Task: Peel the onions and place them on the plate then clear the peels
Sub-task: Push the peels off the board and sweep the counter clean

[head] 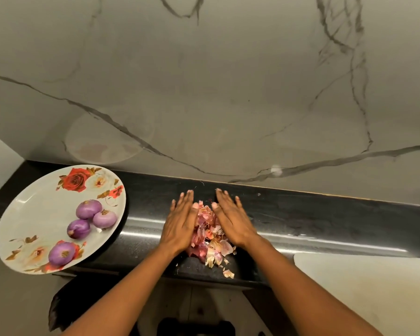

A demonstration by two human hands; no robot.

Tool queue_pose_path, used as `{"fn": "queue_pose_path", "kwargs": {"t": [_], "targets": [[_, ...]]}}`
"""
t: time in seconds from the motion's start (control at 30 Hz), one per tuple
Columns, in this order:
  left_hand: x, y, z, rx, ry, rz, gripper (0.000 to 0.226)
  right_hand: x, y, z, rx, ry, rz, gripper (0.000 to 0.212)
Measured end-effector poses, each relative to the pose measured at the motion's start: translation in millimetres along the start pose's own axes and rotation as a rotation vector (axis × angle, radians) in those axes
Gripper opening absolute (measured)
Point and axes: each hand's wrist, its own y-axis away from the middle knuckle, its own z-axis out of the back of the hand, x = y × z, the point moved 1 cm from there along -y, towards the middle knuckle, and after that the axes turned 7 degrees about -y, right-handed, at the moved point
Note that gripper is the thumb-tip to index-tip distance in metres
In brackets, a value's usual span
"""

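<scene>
Four peeled onions (89, 209) lie on the flowered plate (34, 209).

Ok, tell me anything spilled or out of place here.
A few peels lie loose at the front edge of the counter, outside the pile between the left hand and right hand. The plate seems to overhang that edge.

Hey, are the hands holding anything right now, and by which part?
Nothing is gripped. The left hand and right hand, fingers straight, press against opposite sides of the onion peels on the counter.
</scene>
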Motion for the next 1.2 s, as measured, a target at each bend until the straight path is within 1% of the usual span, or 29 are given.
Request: {"fn": "queue_pose_path", "kwargs": {"t": [0.07, 0.1, 0.17, 0.23, 0.3, 0.37, 0.4, 0.43, 0.5, 0.53, 0.6, 0.63, 0.67, 0.8, 0.87, 0.93, 1.0, 1.07, 1.17, 1.2], "targets": [[-7.5, -1.9, 3.8, 0.080, 0.142, -0.026, 0.062, 5.4, 3.3, 4.4, 0.048, -0.214, -0.032, 0.065], [-7.6, -4.4, 8.0, 0.092, 0.180, -0.057, 0.062, 4.4, 5.5, 8.3, 0.030, -0.298, -0.040, 0.065], [-4.8, -14.1, 17.5, 0.088, 0.160, -0.119, 0.063, -1.9, 13.6, 20.5, -0.076, -0.354, -0.055, 0.063], [1.9, -29.2, 27.3, 0.095, 0.098, -0.129, 0.062, -16.2, 23.7, 29.9, -0.205, -0.266, -0.105, 0.062], [9.0, -43.7, 34.8, 0.145, 0.014, -0.128, 0.059, -33.6, 33.7, 31.0, -0.282, -0.114, -0.155, 0.068], [12.9, -54.7, 35.2, 0.211, -0.085, -0.173, 0.060, -44.3, 41.0, 20.4, -0.247, 0.015, -0.172, 0.079], [13.0, -58.5, 32.5, 0.242, -0.123, -0.199, 0.063, -44.9, 42.9, 12.0, -0.209, 0.063, -0.151, 0.081], [10.0, -60.1, 29.7, 0.269, -0.140, -0.226, 0.064, -42.5, 42.9, 3.6, -0.163, 0.087, -0.116, 0.077], [-0.3, -55.9, 25.0, 0.317, -0.110, -0.269, 0.061, -29.2, 44.4, -8.4, -0.089, 0.054, -0.031, 0.067], [-3.6, -52.4, 24.6, 0.346, -0.084, -0.272, 0.057, -22.2, 46.2, -11.0, -0.080, 0.007, 0.000, 0.067], [-4.4, -44.6, 28.6, 0.374, -0.007, -0.252, 0.051, -13.5, 56.9, -9.0, -0.103, -0.058, 0.035, 0.075], [-1.9, -40.0, 33.2, 0.349, 0.037, -0.234, 0.052, -10.3, 67.6, -6.9, -0.111, -0.046, 0.052, 0.081], [1.6, -34.5, 39.3, 0.289, 0.087, -0.203, 0.053, -8.6, 80.3, -5.6, -0.104, -0.003, 0.077, 0.088], [13.3, 3.0, 52.9, -0.076, 0.299, -0.010, 0.062, -12.0, 118.3, -10.4, -0.024, 0.274, 0.162, 0.117], [15.7, 31.5, 41.5, -0.208, 0.349, 0.057, 0.065, -18.8, 113.7, -16.1, -0.011, 0.352, 0.167, 0.124], [14.7, 55.7, 21.8, -0.271, 0.394, 0.106, 0.066, -20.2, 99.8, -19.0, -0.020, 0.367, 0.168, 0.124], [9.9, 69.1, 0.5, -0.302, 0.414, 0.146, 0.066, -18.3, 82.0, -18.7, -0.059, 0.375, 0.162, 0.119], [1.7, 71.6, -16.8, -0.325, 0.393, 0.163, 0.068, -15.5, 64.2, -16.3, -0.087, 0.358, 0.170, 0.116], [-6.4, 63.5, -33.7, -0.347, 0.323, 0.163, 0.075, -6.9, 49.1, -10.7, -0.057, 0.294, 0.256, 0.121], [-6.8, 59.0, -36.7, -0.363, 0.301, 0.168, 0.075, -5.0, 46.8, -9.6, -0.074, 0.258, 0.273, 0.116]]}}
